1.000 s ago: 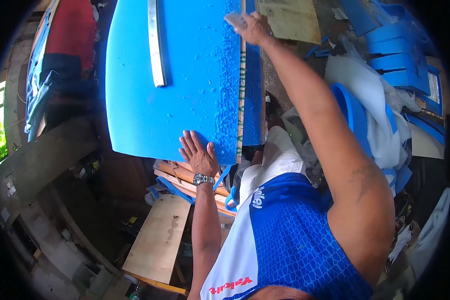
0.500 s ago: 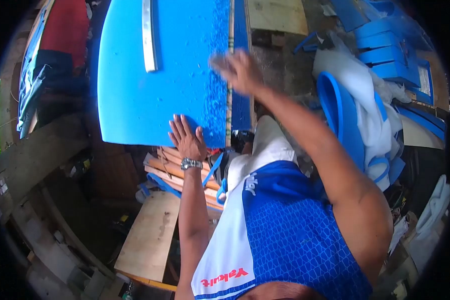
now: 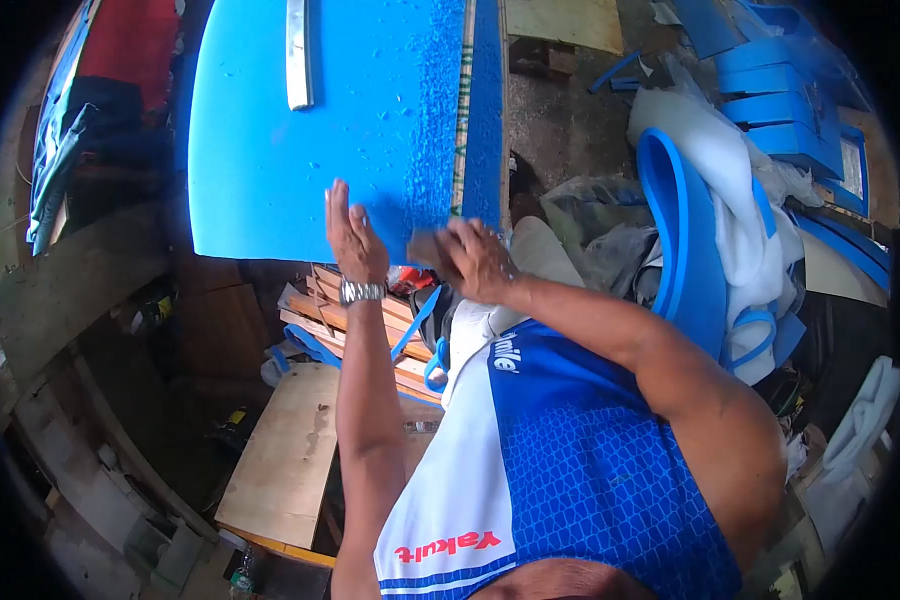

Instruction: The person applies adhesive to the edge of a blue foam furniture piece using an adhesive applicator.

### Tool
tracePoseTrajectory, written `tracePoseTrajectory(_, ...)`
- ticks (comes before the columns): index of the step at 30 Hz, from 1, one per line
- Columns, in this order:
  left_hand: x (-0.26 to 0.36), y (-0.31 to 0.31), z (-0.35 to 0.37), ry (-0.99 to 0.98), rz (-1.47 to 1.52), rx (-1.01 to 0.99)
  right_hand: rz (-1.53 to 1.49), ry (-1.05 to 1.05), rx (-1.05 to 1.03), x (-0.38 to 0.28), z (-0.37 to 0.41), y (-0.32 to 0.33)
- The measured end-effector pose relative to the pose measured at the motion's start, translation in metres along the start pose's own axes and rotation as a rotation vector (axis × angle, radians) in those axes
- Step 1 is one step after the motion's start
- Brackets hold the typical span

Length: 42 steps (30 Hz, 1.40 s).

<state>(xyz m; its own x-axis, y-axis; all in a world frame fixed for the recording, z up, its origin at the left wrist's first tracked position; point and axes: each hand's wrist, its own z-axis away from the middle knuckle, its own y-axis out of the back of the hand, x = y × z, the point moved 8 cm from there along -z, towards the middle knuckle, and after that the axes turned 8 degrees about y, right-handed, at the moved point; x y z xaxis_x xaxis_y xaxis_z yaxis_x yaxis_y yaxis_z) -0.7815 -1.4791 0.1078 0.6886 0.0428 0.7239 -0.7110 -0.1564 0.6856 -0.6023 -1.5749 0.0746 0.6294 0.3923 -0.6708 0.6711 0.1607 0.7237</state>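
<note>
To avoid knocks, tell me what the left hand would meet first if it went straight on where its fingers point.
Over the flat blue foam sheet, the left hand would likely meet the long silver metal-looking bar first, near its closer end; the hand's height is unclear.

In the upper centre, a blue sheet (image 3: 255,190) is topped by a metal bar (image 3: 298,60) and strewn with blue crumbs (image 3: 432,140). Near its lower edge, a brown block (image 3: 428,251) is gripped by the right hand (image 3: 482,265); the left hand (image 3: 355,245) is held flat-fingered nearby. Blue foam (image 3: 782,108) is piled upper right.
</note>
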Motion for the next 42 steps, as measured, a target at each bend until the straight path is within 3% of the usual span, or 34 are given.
tracePoseTrajectory(4, 0.047, -0.033, -0.060, -0.185, -0.146, -0.007, -0.101, 0.424, -0.374, -0.042, 0.063, -0.029)
tracePoseTrajectory(5, 0.059, -0.042, -0.064, -0.228, -0.198, -0.003, -0.079, 0.402, -0.499, -0.034, 0.074, -0.037)
tracePoseTrajectory(8, 0.075, -0.082, -0.044, -0.358, -0.411, -0.090, -0.129, 0.202, -0.465, -0.006, 0.047, 0.017)
tracePoseTrajectory(9, 0.073, -0.091, -0.020, -0.372, -0.482, -0.206, -0.070, 0.218, -0.252, 0.001, 0.037, 0.049)
tracePoseTrajectory(12, 0.061, -0.073, 0.077, -0.449, -0.620, -0.499, -0.053, -0.018, -0.054, 0.053, 0.027, 0.096)
tracePoseTrajectory(15, -0.001, -0.043, 0.183, -0.385, -0.454, -0.650, -0.208, -0.266, 0.286, 0.121, 0.032, 0.131)
tracePoseTrajectory(18, -0.100, 0.001, 0.275, -0.070, -0.517, -0.654, -0.486, -0.445, 0.374, 0.173, 0.022, 0.133)
tracePoseTrajectory(19, -0.106, 0.024, 0.276, 0.040, -0.498, -0.567, -0.513, -0.441, 0.372, 0.175, 0.011, 0.137)
tracePoseTrajectory(22, -0.064, 0.073, 0.226, 0.274, -0.487, -0.177, -0.167, -0.214, 0.376, 0.203, -0.045, 0.160)
tracePoseTrajectory(23, -0.041, 0.079, 0.198, 0.243, -0.492, -0.002, -0.135, -0.188, 0.385, 0.217, -0.076, 0.173)
tracePoseTrajectory(25, -0.020, 0.063, 0.148, 0.223, -0.448, 0.112, 0.034, -0.137, 0.322, 0.235, -0.157, 0.220)
tracePoseTrajectory(26, 0.014, 0.050, 0.111, 0.163, -0.401, 0.056, -0.028, -0.211, 0.205, 0.258, -0.206, 0.238)
tracePoseTrajectory(27, 0.018, 0.031, 0.095, 0.218, -0.459, -0.008, 0.244, -0.012, 0.476, 0.285, -0.244, 0.256)
tracePoseTrajectory(28, 0.020, 0.008, 0.082, 0.272, -0.509, -0.067, 0.238, -0.124, 0.418, 0.316, -0.289, 0.270)
tracePoseTrajectory(32, 0.016, -0.038, 0.066, 0.522, -0.495, -0.173, 0.268, -0.223, 0.295, 0.395, -0.434, 0.298)
tracePoseTrajectory(35, 0.015, -0.037, 0.064, 0.576, -0.488, -0.229, 0.435, -0.318, 0.284, 0.415, -0.477, 0.289)
tracePoseTrajectory(39, 0.008, -0.038, 0.063, 0.653, -0.489, -0.237, 0.439, -0.274, 0.230, 0.443, -0.486, 0.252)
tracePoseTrajectory(42, 0.002, -0.042, 0.064, 0.684, -0.507, -0.221, 0.373, -0.179, 0.265, 0.392, -0.443, 0.248)
